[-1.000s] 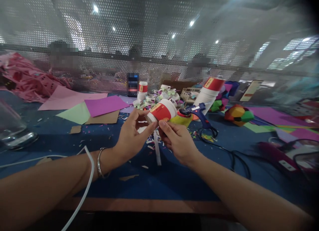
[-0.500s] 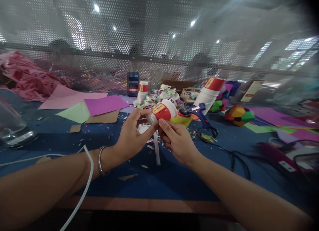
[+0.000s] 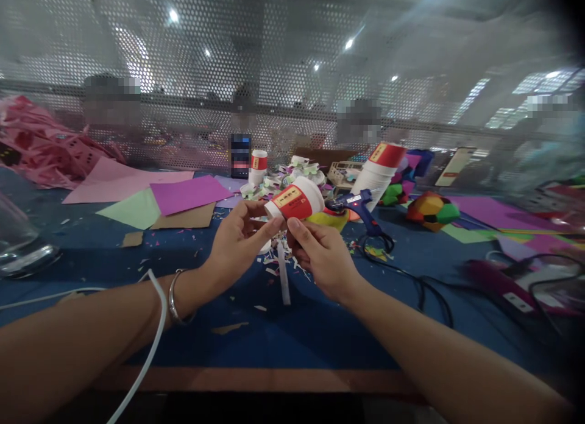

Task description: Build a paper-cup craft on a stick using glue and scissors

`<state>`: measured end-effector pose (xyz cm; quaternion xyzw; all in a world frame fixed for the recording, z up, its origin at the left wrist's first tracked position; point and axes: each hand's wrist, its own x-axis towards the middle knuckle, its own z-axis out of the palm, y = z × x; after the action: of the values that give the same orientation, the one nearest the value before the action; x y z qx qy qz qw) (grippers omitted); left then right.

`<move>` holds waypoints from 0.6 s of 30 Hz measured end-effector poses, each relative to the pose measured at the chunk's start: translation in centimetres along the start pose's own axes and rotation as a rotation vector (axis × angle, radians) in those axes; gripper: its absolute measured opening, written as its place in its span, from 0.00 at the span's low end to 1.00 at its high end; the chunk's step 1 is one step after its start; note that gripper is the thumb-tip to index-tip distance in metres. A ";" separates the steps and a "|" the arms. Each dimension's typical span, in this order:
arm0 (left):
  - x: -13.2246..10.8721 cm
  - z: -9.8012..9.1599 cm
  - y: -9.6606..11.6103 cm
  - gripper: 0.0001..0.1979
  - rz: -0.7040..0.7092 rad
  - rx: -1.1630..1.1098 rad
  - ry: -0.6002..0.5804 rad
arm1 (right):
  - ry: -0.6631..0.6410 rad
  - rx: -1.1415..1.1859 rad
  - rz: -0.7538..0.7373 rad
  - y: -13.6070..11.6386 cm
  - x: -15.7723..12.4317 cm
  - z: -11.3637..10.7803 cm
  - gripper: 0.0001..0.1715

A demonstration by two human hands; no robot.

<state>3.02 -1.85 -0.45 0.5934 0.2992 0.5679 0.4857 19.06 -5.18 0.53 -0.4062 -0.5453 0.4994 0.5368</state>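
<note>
A red and white paper cup (image 3: 296, 200) lies on its side in the air above the blue table (image 3: 320, 326). My left hand (image 3: 237, 244) grips the cup's narrow end with thumb and fingers closed on it. My right hand (image 3: 320, 259) is closed, its thumb pressed against the cup from below. A white paper strip (image 3: 283, 278) hangs down from between the two hands. A bracelet sits on my left wrist.
A blue glue gun (image 3: 361, 206) with its black cord lies just right of the hands. Coloured paper sheets (image 3: 183, 194), paper scraps, more cups (image 3: 379, 168), a multicoloured paper ball (image 3: 429, 209) and a glass jar (image 3: 18, 241) stand around. A perforated screen (image 3: 274, 77) closes the back.
Both hands have lifted the cup slightly and shifted it a little left. The hanging strip moved with them.
</note>
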 end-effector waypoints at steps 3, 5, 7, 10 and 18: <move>0.0 0.1 0.0 0.17 0.023 -0.002 -0.011 | 0.001 -0.013 -0.011 0.1 0.1 -0.1 0.30; 0.0 0.0 0.0 0.16 0.046 0.004 -0.013 | 0.004 -0.015 -0.007 0.2 0.0 -0.1 0.30; 0.0 0.0 0.0 0.16 0.072 0.005 -0.014 | 0.009 -0.014 0.000 0.2 0.0 -0.2 0.30; 0.0 0.0 0.0 0.16 0.100 0.034 -0.014 | 0.010 -0.014 0.005 0.3 -0.1 -0.2 0.30; -0.2 0.0 -0.2 0.15 0.197 0.155 -0.033 | 0.018 0.011 0.010 0.1 -0.2 0.0 0.30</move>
<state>2.97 -1.95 -0.69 0.6648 0.2743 0.5783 0.3852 19.11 -5.39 0.40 -0.4105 -0.5358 0.5013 0.5414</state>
